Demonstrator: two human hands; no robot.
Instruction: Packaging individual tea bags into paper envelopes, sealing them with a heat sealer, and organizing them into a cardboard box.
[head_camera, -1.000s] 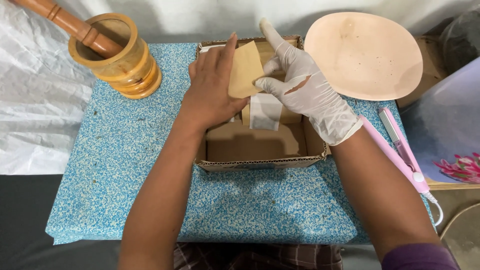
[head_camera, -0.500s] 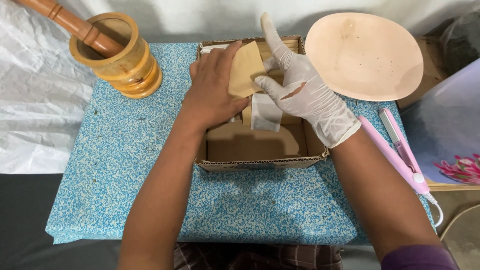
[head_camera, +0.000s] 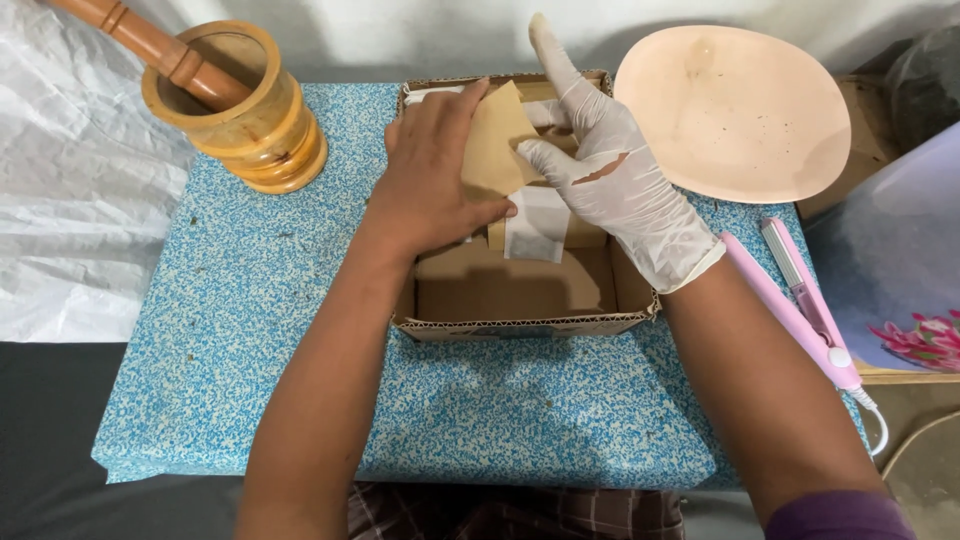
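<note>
Both hands, bare left hand (head_camera: 430, 185) and gloved right hand (head_camera: 610, 180), pinch a tan paper packet (head_camera: 495, 145) over the cardboard box (head_camera: 520, 325).

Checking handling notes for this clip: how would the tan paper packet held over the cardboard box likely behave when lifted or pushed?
The tan paper packet looks thin and flat, so probably very light and somewhat floppy. The left hand and gloved right hand both pinch it, suggesting it bends easily. Its matte paper surface likely isn't slippery, and being flat it should not roll inside the cardboard box.
</note>
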